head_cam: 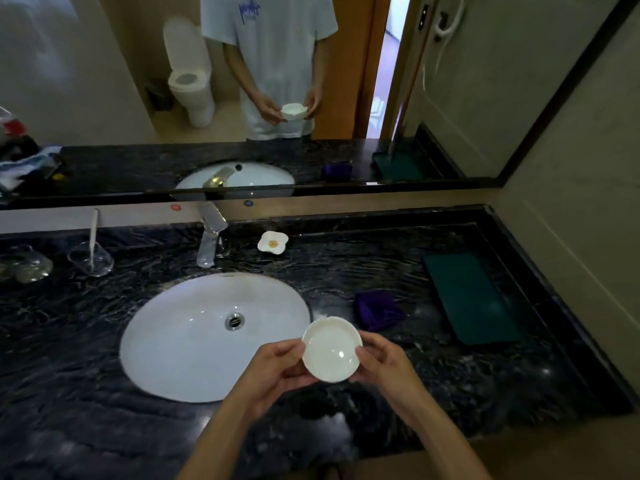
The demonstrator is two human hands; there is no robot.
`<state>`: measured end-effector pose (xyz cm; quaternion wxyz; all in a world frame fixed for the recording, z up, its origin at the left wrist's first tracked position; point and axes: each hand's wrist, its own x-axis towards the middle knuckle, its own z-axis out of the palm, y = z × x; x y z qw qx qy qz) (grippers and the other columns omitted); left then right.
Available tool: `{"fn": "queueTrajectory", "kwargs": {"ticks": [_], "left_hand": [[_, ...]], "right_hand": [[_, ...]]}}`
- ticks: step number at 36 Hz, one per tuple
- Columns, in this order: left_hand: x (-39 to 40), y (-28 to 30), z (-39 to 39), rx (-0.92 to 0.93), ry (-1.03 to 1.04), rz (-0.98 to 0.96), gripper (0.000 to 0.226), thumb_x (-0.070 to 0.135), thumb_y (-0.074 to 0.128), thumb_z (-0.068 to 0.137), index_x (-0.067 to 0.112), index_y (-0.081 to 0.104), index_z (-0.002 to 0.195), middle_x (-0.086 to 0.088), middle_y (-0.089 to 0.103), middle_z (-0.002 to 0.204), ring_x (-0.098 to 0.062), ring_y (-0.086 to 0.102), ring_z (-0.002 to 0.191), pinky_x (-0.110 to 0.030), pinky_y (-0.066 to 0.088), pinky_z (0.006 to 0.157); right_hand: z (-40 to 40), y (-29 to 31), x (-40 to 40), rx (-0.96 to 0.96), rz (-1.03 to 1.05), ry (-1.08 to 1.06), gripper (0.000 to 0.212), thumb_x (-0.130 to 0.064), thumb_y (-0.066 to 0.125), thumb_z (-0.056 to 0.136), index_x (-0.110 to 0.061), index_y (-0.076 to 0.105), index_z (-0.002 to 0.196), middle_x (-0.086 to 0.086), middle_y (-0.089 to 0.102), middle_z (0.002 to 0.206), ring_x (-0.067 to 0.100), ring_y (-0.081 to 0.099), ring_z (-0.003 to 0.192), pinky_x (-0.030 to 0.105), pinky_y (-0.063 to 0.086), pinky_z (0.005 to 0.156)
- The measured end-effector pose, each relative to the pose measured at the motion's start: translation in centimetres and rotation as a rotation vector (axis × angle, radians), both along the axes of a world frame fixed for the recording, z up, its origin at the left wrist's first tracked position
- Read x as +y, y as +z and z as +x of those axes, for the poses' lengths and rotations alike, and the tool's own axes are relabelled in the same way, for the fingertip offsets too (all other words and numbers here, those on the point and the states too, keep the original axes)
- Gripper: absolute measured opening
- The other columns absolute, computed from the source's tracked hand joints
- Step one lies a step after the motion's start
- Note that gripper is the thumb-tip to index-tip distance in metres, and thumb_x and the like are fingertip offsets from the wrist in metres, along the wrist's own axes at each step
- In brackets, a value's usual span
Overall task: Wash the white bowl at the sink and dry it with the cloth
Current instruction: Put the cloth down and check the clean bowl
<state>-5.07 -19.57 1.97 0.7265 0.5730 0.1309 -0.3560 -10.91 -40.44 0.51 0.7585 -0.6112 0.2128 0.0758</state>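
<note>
While I stand at the sink (166,341), small round white bowl (330,349) between my hands, left hand (277,370) and right hand (384,363) pinching its opposite rims, folded purple cloth (377,310) just beyond.

Bare forearms; the mirror shows a white short-sleeved T-shirt (273,46) with blue lettering.

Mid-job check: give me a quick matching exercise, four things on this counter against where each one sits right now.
Things:
1. white bowl
2. purple cloth
3. egg-shaped dish
4. glass with toothbrush

Places:
A. on the counter left of the faucet
B. held between the left hand and right hand, at the right front edge of the sink
C. behind the sink, just right of the faucet
D. on the counter between the sink and the green tray

Pairs: 1-B, 2-D, 3-C, 4-A
</note>
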Motion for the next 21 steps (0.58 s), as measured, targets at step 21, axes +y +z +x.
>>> {"fn": "queueTrajectory", "kwargs": {"ticks": [21], "left_hand": [[-11.5, -1.8, 3.2, -0.027, -0.267, 0.035, 0.022, 0.012, 0.057, 0.100, 0.004, 0.073, 0.113, -0.020, 0.076, 0.110, -0.028, 0.073, 0.100, -0.050, 0.059, 0.092]], "right_hand": [[-2.2, -1.4, -8.7, 0.079, -0.042, -0.305, 0.024, -0.003, 0.061, 0.095, -0.016, 0.071, 0.112, 0.005, 0.077, 0.108, 0.016, 0.072, 0.093, 0.034, 0.058, 0.070]]}}
